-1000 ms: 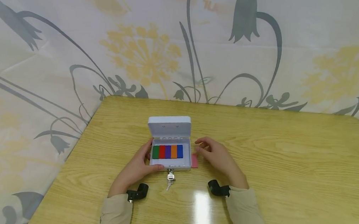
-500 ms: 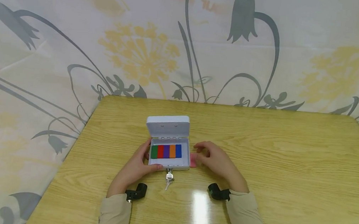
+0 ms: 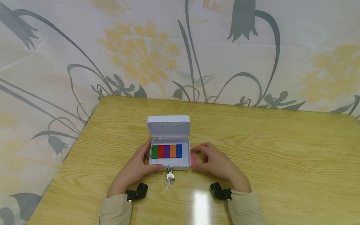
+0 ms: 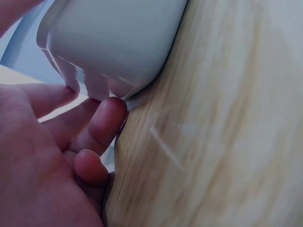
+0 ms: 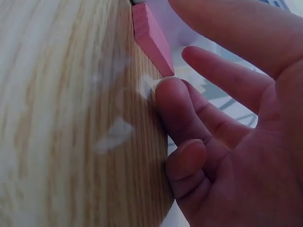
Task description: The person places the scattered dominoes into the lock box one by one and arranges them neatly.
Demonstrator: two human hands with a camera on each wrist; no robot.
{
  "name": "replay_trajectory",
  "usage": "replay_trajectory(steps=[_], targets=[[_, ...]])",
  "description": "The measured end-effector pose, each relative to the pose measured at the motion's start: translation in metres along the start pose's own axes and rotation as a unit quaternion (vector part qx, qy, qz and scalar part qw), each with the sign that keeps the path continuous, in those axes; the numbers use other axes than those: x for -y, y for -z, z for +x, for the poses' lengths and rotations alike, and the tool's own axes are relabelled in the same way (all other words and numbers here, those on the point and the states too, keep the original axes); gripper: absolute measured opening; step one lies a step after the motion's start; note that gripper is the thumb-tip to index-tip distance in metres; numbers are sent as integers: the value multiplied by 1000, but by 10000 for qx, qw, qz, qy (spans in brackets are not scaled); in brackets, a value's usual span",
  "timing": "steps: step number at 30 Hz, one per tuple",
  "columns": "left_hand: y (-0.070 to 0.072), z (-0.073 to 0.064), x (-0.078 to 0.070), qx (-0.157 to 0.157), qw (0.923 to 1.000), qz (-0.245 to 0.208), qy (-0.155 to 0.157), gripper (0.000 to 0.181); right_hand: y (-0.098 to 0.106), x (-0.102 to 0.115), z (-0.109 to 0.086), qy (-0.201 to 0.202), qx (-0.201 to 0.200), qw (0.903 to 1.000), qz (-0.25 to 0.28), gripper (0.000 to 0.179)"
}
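A small white metal cash box (image 3: 178, 164) stands on the table with its lid raised. Inside it, a row of coloured blocks (image 3: 167, 151) lies side by side: green, red, purple, orange and blue. My left hand (image 3: 138, 166) grips the box's left side, thumb over the front rim; the left wrist view shows fingertips against the white wall (image 4: 118, 38). A pink block (image 3: 193, 159) lies just right of the box. Around it, my right hand (image 3: 215, 162) has its thumb near the front end and fingers near the back. In the right wrist view, a gap separates the forefinger from the pink block (image 5: 154, 38).
Keys (image 3: 169, 177) hang from the lock at the box's front. Both hands rest over a wood-grain table (image 3: 291, 165), which meets a flower-patterned cloth (image 3: 125, 43) at the back. Each wrist carries a black camera mount (image 3: 219, 191).
My right hand has moved left and closer to the pink block, its thumb coming to the block's front end. The left hand keeps its grip on the box.
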State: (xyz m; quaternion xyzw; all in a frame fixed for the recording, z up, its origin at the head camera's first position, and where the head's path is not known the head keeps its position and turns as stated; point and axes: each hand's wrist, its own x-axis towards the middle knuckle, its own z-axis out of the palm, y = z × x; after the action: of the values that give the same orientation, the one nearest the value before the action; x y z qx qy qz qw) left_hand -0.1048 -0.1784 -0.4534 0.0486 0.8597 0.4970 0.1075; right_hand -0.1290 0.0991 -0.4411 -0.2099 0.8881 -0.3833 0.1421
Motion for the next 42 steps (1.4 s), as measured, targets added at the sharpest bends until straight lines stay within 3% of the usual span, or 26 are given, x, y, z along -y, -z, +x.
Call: replay_trajectory(steps=[6,13,22,28,42], targets=[[0,0,0,4,10000,-21,48,94,-1,1,0,120,32,9998,-142,47],[1,0,-1,8,10000,-32,11,95,-3,4,2,37,-73,9981,-609,48],[1,0,-2,11,10000,42,6,95,-5,4,3,-11,-139,9966,-807,44],[1,1,-1,38,9999,48,-123,96,-5,2,3,-16,-200,9968,-773,44],[1,-1,-2,26,10000,42,-86,97,-2,0,3,-264,-525,9979,-257,45]])
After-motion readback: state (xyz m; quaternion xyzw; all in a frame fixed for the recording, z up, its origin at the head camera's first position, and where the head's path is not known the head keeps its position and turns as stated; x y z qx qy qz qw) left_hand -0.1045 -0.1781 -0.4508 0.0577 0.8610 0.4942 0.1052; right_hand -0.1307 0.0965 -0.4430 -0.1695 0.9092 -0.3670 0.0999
